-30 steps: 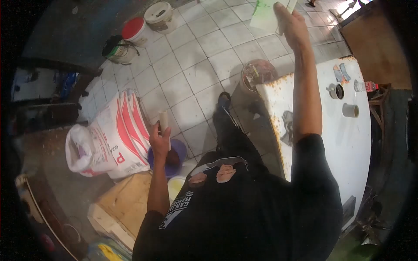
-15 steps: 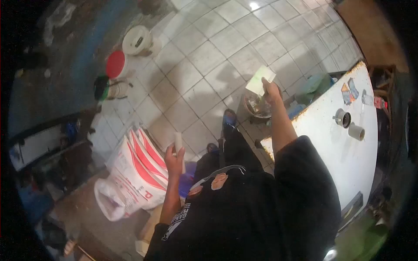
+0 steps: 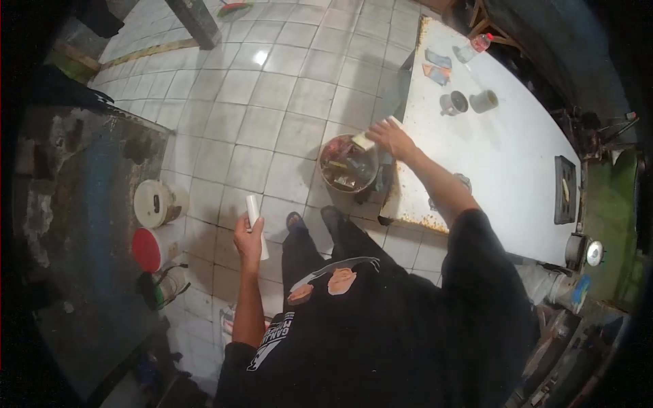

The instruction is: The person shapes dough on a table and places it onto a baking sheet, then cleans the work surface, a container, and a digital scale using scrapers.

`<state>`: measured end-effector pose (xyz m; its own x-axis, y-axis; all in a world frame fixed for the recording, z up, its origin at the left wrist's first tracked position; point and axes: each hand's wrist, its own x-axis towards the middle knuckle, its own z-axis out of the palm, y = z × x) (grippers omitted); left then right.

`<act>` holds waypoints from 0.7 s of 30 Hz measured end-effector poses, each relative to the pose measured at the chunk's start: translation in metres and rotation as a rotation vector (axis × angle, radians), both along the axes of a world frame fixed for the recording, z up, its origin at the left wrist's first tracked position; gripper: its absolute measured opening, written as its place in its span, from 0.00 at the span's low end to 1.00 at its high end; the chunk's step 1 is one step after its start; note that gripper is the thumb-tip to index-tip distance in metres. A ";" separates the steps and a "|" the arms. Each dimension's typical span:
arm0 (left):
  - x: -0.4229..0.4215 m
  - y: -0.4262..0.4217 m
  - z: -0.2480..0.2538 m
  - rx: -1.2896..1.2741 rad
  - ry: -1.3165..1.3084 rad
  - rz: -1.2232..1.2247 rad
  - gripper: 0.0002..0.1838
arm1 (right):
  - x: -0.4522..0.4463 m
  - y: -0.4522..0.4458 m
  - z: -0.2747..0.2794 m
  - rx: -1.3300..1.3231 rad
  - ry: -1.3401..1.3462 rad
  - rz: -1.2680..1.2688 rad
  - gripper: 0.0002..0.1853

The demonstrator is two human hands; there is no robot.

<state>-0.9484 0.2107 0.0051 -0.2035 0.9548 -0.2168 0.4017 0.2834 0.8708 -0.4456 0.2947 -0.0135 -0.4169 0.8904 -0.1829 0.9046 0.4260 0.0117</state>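
Note:
My left hand [image 3: 247, 236] is closed around a white tube-like roll [image 3: 254, 209], which stands up past my thumb and shows again below the fingers. My right hand [image 3: 394, 140] is beside the corner of the white table [image 3: 503, 177], gripping a flat pale-yellow piece of paper or card [image 3: 363, 141]. Part of that piece is covered by my fingers. Directly below it stands a round bin [image 3: 321, 165] filled with mixed scraps and wrappers.
On the rusty-edged table are a red-capped bottle [image 3: 474, 47], two cup-like pieces [image 3: 484, 101], small packets [image 3: 437, 73] and a dark tray [image 3: 565, 190]. Lidded buckets [image 3: 155, 204] line the left wall. A post [image 3: 194, 24] rises from the tiled floor [image 3: 272, 88].
The view has swung right, so the red-and-white sacks are nearly out of sight. My right hand has brought the pale piece over the bin's edge. My left hand still holds the roll.

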 end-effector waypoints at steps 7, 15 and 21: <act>-0.028 0.027 -0.012 0.005 -0.006 -0.158 0.21 | 0.013 -0.078 -0.002 -0.199 -0.373 0.050 0.25; 0.006 0.049 -0.017 0.032 -0.197 -0.331 0.20 | 0.107 -0.168 0.073 0.079 -0.511 -0.455 0.31; 0.119 0.060 -0.017 -0.088 -0.580 -0.714 0.18 | 0.024 -0.212 0.152 0.191 1.416 -1.445 0.31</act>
